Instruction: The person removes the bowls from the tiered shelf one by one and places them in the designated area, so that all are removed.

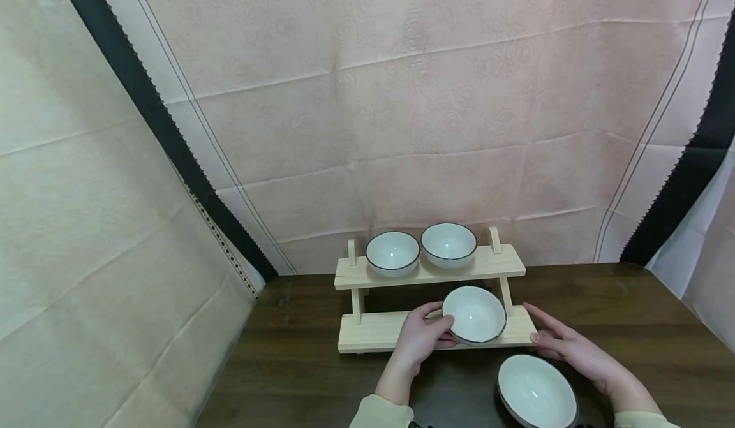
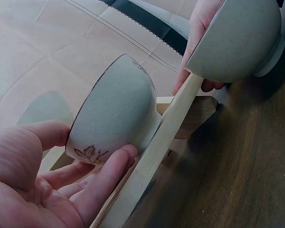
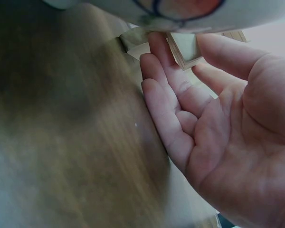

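Note:
A white bowl (image 1: 474, 314) with a dark rim is at the right part of the lower shelf of a two-tier wooden rack (image 1: 373, 331). My left hand (image 1: 422, 333) grips it from the left, thumb at the rim and fingers below. The left wrist view shows a brown leaf pattern on this bowl (image 2: 116, 107), its foot close against the shelf board. My right hand (image 1: 568, 345) touches the right end of the lower shelf, fingers loosely extended. In front of the rack, near that hand, another white bowl (image 1: 536, 391) stands on the table.
Two more white bowls, one at left (image 1: 393, 252) and one at right (image 1: 449, 244), sit side by side on the upper shelf (image 1: 499, 263). The rack stands on a dark wooden table (image 1: 275, 351). Pale patterned cloth (image 1: 430, 109) hangs behind and at the sides.

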